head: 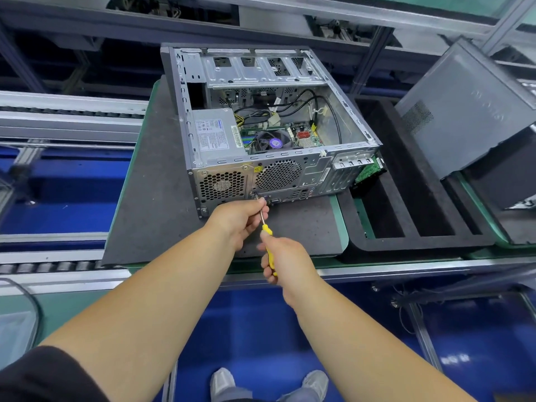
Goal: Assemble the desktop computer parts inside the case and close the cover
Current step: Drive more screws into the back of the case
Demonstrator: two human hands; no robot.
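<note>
The open grey sheet-metal computer case [261, 126] lies on its side on the dark mat of the surface [150, 198], its rear panel facing the person. The right hand [285, 262] wraps its grip around the yellow-handled screwdriver [268, 242]; just ahead of it, the left hand [240, 219] pinches the bare shaft, steadying the tip at the rear panel. The case looks stiff and heavy, with thin edges; it is best held by its frame. The slim screwdriver could slip off a small screw.
</note>
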